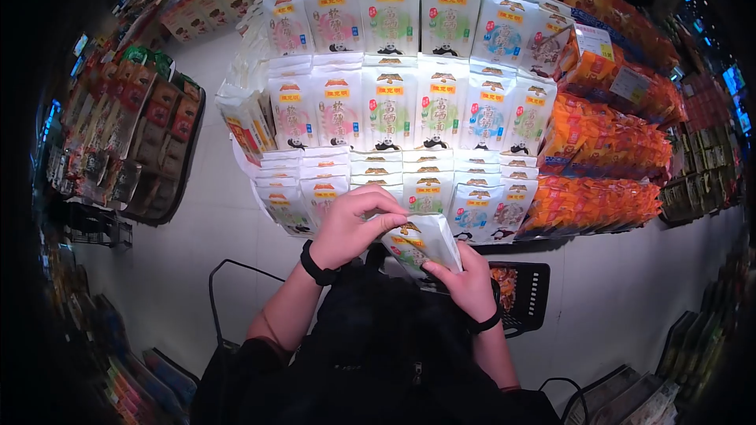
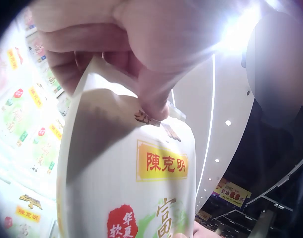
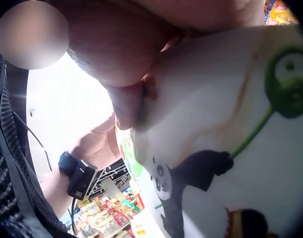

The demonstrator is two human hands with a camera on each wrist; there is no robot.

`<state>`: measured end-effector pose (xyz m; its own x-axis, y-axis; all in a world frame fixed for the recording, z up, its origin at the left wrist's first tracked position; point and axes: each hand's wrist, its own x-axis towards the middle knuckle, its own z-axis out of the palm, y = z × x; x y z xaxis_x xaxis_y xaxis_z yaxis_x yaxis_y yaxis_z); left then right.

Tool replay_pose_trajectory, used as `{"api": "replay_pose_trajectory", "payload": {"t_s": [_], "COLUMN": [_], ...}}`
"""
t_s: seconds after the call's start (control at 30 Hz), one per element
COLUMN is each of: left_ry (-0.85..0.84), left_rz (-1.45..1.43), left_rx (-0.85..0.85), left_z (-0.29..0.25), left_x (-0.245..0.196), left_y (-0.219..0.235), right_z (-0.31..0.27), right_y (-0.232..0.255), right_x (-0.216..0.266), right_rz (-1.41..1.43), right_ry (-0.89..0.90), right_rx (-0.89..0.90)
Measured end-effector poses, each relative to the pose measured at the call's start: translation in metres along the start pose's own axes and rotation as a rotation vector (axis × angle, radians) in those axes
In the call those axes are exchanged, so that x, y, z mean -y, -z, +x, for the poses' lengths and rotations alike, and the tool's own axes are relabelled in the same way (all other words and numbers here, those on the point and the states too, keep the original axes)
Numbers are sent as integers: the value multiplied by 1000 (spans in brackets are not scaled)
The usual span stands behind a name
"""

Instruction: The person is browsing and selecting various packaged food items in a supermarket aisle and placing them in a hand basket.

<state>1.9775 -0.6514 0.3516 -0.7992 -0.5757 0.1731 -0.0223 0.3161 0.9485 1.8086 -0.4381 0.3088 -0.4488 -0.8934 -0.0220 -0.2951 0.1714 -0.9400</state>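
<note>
A white package (image 1: 421,245) with a yellow label and green print is held in front of the body in the head view. The left hand (image 1: 356,224) pinches its top edge between thumb and fingers; the left wrist view shows this hand (image 2: 116,44) over the top of the package (image 2: 111,148). At the package's right side, the right hand (image 1: 466,279) grips it, thumb across the front. In the right wrist view the right hand (image 3: 121,54) lies against the package (image 3: 206,114), which bears a panda print.
Rows of similar white packages (image 1: 391,102) fill the display ahead, with orange packages (image 1: 594,208) to its right. A black basket (image 1: 537,295) with orange items stands low at the right. Another display (image 1: 126,134) is at the left.
</note>
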Motion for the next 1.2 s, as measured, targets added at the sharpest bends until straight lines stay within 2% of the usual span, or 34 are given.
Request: {"api": "replay_pose_trajectory", "payload": {"t_s": [0.17, 0.27, 0.33, 0.4, 0.47, 0.57, 0.73, 0.8, 0.87, 0.97, 1.0, 1.07, 1.17, 1.2], "left_ry": [-60, 56, 176, 202, 319, 408, 528, 514, 512, 520, 524, 533, 531, 538], "left_rz": [7, -46, -58, -192, -298, -302, -363, -365, -352, -319, -317, -307, -285, -279], "left_rx": [28, 12, -126, -267, -297, -259, -184, -200, -192, -149, -129, -84, 9, 50], "left_z": [-7, -5, -6, -11, -23, -43, -77, -87, -94, -93, -92, -91, -86, -84], "left_x": [16, 21, 41, 69, 93, 120, 156, 169, 175, 175, 176, 178, 179, 179], "left_y": [-14, -14, -7, 2, 16, 34, 51, 51, 55, 62, 64, 67, 70, 71], "right_z": [1, 3, 8, 13, 23, 45, 84, 96, 96, 89, 87, 83, 84, 81], "right_y": [-6, -15, -17, -21, -20, -20, -42, -56, -64, -74, -71, -70, -63, -64], "right_x": [-33, -53, -78, -86, -108, -143, -160, -178, -199, -218, -232, -231, -184, -179], "right_rz": [65, 116, 78, 255, 354, 367, 383, 438, 434, 462, 382, 259, -301, -332], "right_ry": [-44, -66, -96, -147, -138, -153, -191, -174, -260, -252, -295, -276, -319, -257], "right_rx": [12, -49, -86, -158, -209, -215, -121, -80, -40, -58, -52, -92, -83, -142]}}
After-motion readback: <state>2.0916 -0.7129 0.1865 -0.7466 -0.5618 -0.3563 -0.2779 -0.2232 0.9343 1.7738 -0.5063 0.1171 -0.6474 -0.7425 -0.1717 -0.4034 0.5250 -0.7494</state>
